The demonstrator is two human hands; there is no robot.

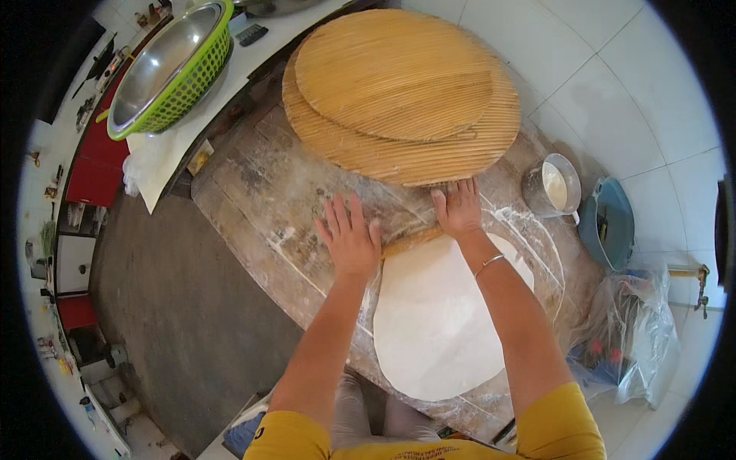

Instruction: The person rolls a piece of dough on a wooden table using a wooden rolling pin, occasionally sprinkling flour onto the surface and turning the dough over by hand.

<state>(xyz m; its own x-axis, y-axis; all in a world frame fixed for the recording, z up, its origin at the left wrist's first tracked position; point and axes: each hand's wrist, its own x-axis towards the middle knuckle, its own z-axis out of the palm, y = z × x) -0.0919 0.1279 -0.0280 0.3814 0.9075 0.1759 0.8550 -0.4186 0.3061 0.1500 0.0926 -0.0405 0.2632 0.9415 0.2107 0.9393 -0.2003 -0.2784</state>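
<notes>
A large thin sheet of white dough (437,322) lies on the floured wooden board (261,176), its near edge hanging close to my body. Across the far edge of the dough rests a wooden rolling pin (412,241). My left hand (349,236) lies palm down at the pin's left end, fingers stretched and spread. At the right end, my right hand (460,208) presses flat with its fingers extended forward and its thumb apart. Both palms cover the ends of the pin. My right forearm passes over the dough and hides part of it.
Two round slatted wooden lids (399,84) are stacked beyond my hands. To the right stand a metal pot of flour (553,184), a blue-grey basin (607,222) and a clear plastic bag (640,330). A green colander with a metal bowl (172,69) sits at upper left.
</notes>
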